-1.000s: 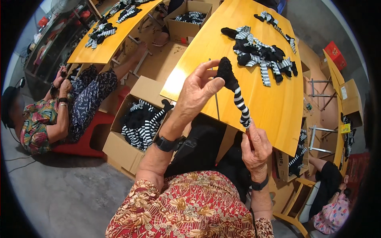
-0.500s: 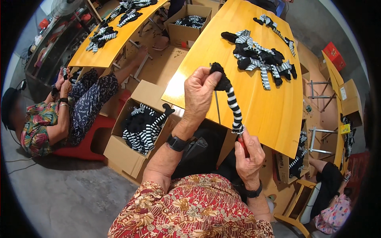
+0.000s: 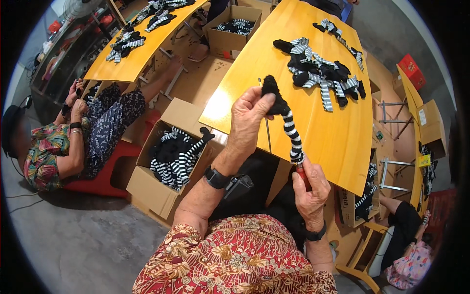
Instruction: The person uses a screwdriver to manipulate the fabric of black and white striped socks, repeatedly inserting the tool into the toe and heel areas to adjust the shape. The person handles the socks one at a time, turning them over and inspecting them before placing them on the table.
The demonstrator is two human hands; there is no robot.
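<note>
A knitted piece [image 3: 293,134], like a narrow sock or toy limb, has a fuzzy black end and a black-and-white striped tube. My left hand [image 3: 246,118] pinches its black end between thumb and fingers, above the table's near edge. The tube bends downward to my right hand [image 3: 312,193], which is closed around the red handle [image 3: 303,177] of a slim tool. The tool's tip meets the tube's lower end; any part inside the knit is hidden.
A heap of striped pieces [image 3: 323,71] lies on the yellow table [image 3: 235,98]. An open cardboard box [image 3: 152,196] of such pieces stands left of me, another box [image 3: 346,206] right. Co-workers sit at left [image 3: 63,152] and lower right [image 3: 411,259].
My right hand and the red-handled tool have shifted slightly right and down. The black end has tipped a little to the right. At left, the co-worker's hands have changed position.
</note>
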